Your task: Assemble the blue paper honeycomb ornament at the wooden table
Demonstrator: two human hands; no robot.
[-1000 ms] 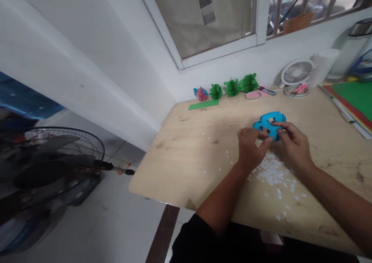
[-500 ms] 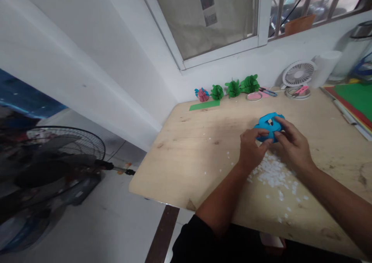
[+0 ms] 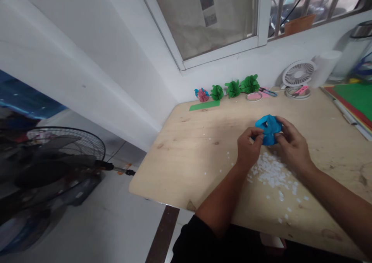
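A blue paper cutout [image 3: 269,128], folded into a bunched shape, is held just above the wooden table [image 3: 188,150]. My left hand [image 3: 248,148] pinches its left side and my right hand [image 3: 292,146] grips its right side. Below the hands lies a heap of small white paper scraps [image 3: 271,173].
Along the back wall stand green paper flowers [image 3: 234,87], a pink and blue one [image 3: 202,94], a green paper strip [image 3: 204,105], tape rolls [image 3: 254,96], and a small white fan [image 3: 298,73]. Coloured paper sheets [image 3: 356,96] lie at the right. A floor fan [image 3: 49,166] stands left of the table.
The blue cutout lay flat and spread out between my fingers; now it is folded together into a narrower bundle. Both hands stayed in nearly the same place.
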